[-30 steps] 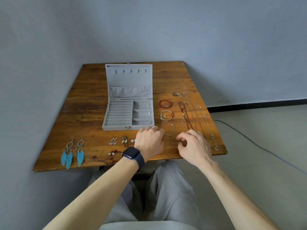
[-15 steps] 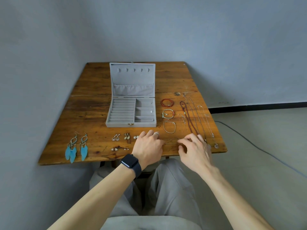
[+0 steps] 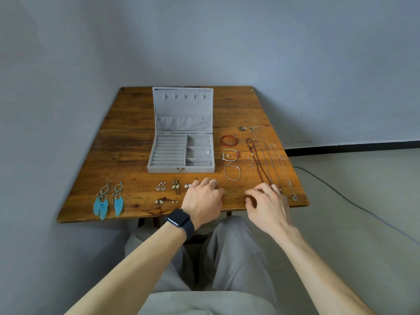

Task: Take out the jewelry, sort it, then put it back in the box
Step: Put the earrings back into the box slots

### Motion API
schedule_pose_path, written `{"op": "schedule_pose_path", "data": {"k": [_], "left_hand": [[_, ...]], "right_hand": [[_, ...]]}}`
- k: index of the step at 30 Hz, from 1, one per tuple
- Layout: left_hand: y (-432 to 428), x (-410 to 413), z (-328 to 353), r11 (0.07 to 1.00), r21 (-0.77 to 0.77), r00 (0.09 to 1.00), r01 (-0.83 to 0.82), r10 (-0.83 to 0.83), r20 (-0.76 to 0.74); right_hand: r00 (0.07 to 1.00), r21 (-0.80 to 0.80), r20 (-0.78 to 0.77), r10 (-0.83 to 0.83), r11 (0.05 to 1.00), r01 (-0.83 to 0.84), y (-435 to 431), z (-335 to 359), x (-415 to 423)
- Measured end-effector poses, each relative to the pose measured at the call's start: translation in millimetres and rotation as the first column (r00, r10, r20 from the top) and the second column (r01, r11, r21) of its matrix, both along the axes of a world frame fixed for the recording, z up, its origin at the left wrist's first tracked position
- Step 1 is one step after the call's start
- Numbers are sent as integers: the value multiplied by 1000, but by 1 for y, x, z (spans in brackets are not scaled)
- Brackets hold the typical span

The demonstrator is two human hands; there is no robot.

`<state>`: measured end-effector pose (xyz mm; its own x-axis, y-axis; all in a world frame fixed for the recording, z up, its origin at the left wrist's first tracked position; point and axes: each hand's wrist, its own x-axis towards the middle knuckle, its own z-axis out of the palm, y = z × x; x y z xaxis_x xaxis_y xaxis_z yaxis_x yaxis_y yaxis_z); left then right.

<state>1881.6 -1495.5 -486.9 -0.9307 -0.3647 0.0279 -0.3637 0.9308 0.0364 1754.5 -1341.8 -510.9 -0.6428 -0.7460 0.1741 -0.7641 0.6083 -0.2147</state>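
Head view: fine chain point(image 3: 236, 189) lies between left hand point(image 3: 202, 198) and right hand point(image 3: 266, 201). Right fingertips apparently pinch one end; left grip unclear. Chain likely light, limp, tangle-prone; lift by ends.

Bare table point(image 3: 127, 142) left of open box point(image 3: 170, 169) and behind it. Feather earrings point(image 3: 101, 204) crowd lower left; bracelets point(image 3: 229, 136), necklaces point(image 3: 260, 165) block centre right.
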Motion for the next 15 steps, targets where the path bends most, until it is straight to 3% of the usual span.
{"op": "schedule_pose_path", "data": {"k": [7,15], "left_hand": [[-13,16,7,999,31,987,-43,47,-155],[-70,106,19,943,133,891,-305,332,-311]], "right_hand": [[993,-102,68,95,991,-88,-13,15,12],[933,-218,157,323,933,-286,-76,36,57]]}}
